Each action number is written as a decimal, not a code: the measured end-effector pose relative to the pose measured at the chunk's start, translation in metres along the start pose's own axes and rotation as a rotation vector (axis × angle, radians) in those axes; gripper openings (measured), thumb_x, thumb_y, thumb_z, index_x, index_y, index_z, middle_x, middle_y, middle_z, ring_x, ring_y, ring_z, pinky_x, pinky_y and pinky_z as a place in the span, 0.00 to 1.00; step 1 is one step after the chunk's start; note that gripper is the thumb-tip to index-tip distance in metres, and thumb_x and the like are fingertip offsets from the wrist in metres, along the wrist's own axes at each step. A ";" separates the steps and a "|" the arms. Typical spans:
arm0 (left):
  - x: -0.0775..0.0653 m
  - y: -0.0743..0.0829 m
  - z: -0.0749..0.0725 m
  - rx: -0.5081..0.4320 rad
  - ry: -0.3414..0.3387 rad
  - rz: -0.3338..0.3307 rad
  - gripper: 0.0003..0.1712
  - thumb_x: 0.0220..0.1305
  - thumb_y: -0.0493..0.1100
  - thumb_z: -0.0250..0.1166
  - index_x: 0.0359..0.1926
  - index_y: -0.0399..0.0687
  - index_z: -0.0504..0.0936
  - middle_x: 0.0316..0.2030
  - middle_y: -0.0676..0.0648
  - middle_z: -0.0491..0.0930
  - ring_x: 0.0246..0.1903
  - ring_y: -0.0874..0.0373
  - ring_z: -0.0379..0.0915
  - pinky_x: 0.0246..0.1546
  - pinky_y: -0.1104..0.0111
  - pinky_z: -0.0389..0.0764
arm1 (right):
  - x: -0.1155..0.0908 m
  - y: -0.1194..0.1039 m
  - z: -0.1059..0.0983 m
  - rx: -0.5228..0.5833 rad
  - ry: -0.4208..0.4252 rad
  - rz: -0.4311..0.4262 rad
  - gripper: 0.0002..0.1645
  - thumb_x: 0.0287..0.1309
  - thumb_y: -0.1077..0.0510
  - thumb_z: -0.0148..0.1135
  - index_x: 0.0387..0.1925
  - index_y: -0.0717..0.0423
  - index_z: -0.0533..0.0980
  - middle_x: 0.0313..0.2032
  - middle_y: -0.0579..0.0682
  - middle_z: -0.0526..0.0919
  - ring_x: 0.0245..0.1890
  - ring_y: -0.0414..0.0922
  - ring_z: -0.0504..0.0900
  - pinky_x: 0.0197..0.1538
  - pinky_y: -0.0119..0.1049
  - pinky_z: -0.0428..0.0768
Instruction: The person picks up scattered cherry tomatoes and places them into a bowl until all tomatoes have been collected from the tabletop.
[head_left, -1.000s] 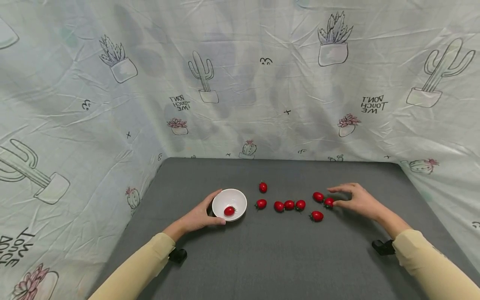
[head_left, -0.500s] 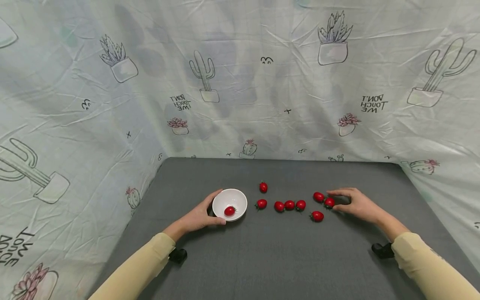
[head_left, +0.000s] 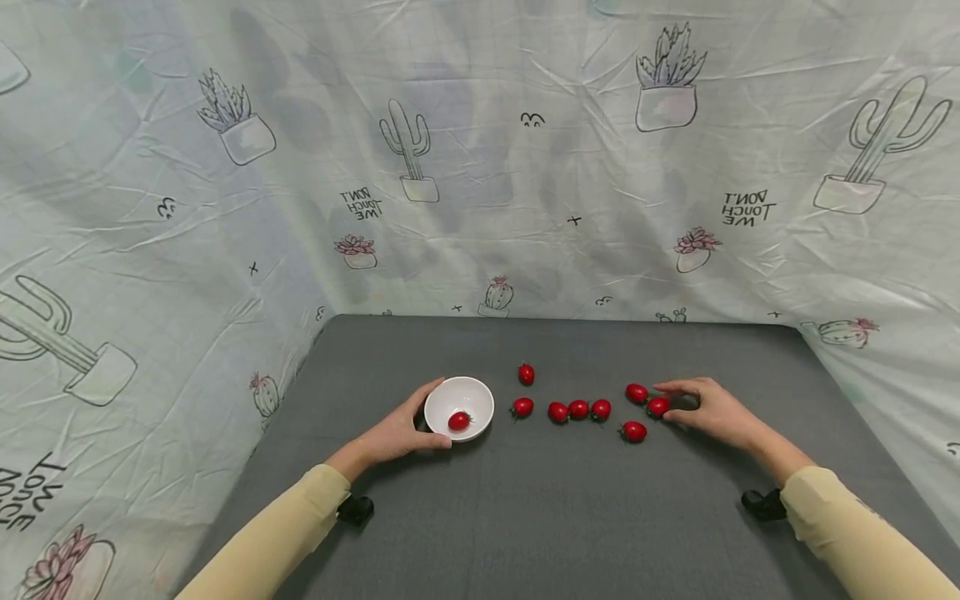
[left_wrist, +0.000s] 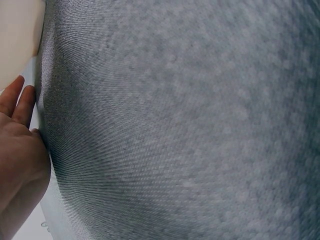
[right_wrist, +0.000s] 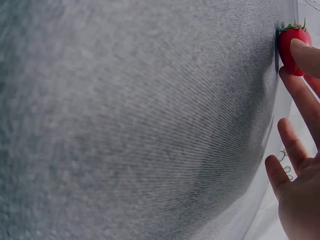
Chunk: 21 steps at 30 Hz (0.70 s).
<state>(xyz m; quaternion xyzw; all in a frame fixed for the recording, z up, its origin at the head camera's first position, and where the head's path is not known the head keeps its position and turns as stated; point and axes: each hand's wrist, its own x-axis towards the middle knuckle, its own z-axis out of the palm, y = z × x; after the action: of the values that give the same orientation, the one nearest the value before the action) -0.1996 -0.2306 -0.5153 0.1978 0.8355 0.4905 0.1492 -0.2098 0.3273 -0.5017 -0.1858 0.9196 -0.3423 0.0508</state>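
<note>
My left hand (head_left: 408,429) holds a white bowl (head_left: 480,398) by its left side, thumb at the near rim and fingers round the far side. One cherry tomato (head_left: 459,421) lies inside. At the right, my right hand (head_left: 712,412) pinches a cherry tomato (head_left: 657,407) between thumb and forefinger, low over the table. Another cherry tomato (head_left: 637,393) sits against its far left side, and one more (head_left: 633,432) lies nearer me. In the right wrist view the thumb (right_wrist: 307,57) overlaps a tomato (right_wrist: 287,47) with a green top; the other fingers are spread.
Between the hands, several cherry tomatoes (head_left: 578,410) lie in a short row. Two more, one far (head_left: 527,374) and one near (head_left: 522,407), lie just right of the bowl. The grey table (head_left: 525,517) meets a cactus-printed curtain (head_left: 480,167) behind and at both sides.
My right hand has drawn its thumb and forefinger closer around the tomato and shifted slightly left. My left hand and the bowl have stayed in place.
</note>
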 end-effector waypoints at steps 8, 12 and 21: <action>-0.001 0.002 -0.001 0.003 0.000 -0.023 0.61 0.56 0.48 0.80 0.82 0.58 0.50 0.79 0.46 0.51 0.76 0.47 0.47 0.71 0.41 0.51 | -0.001 -0.003 0.000 0.003 0.011 -0.026 0.25 0.65 0.51 0.71 0.60 0.55 0.81 0.52 0.52 0.83 0.57 0.57 0.76 0.57 0.62 0.71; 0.000 0.002 -0.001 0.003 0.001 -0.032 0.61 0.56 0.49 0.80 0.82 0.60 0.51 0.79 0.46 0.51 0.76 0.47 0.46 0.71 0.40 0.51 | -0.002 -0.005 0.000 0.005 0.015 -0.031 0.23 0.65 0.51 0.72 0.59 0.54 0.82 0.50 0.49 0.84 0.57 0.56 0.77 0.57 0.61 0.71; -0.001 0.004 -0.001 -0.004 0.002 -0.029 0.61 0.56 0.48 0.80 0.82 0.58 0.50 0.79 0.46 0.51 0.76 0.47 0.47 0.71 0.41 0.51 | -0.004 -0.005 0.000 -0.005 0.010 -0.010 0.22 0.66 0.49 0.70 0.58 0.51 0.83 0.52 0.52 0.84 0.59 0.58 0.70 0.56 0.63 0.67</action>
<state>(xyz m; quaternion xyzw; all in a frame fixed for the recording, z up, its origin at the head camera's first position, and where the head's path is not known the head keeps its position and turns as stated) -0.1987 -0.2301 -0.5115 0.1848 0.8374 0.4903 0.1560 -0.2048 0.3256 -0.4982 -0.1889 0.9197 -0.3413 0.0441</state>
